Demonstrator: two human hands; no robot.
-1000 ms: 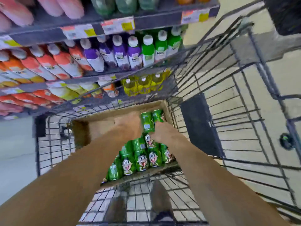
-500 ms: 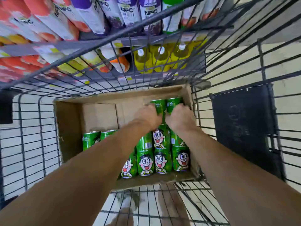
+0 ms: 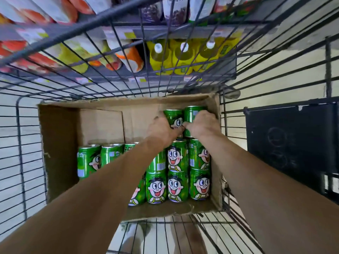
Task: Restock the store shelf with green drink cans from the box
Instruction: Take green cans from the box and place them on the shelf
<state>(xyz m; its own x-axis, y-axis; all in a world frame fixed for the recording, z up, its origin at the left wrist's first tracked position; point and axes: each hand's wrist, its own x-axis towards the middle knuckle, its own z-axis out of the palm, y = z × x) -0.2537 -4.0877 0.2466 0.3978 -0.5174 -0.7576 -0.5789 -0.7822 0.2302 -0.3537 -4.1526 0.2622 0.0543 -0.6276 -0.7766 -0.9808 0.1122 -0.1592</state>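
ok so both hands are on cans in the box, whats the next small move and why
Probably lift both cans straight up out of the box. The left hand grips the left can and the right hand grips the right can, and both stand against the far wall, above the cans in front.

cans [image 3: 176,186]: glossy printed metal | box [image 3: 58,136]: matt brown cardboard (torn, rough edges) | cart [image 3: 20,143]: dark metal wire

A single head-worn wide-angle camera looks steeply down into a wire cart [image 3: 22,136], close above an open box [image 3: 58,143] of cans [image 3: 176,186], with store shelves [image 3: 183,32] filling the top of the view.
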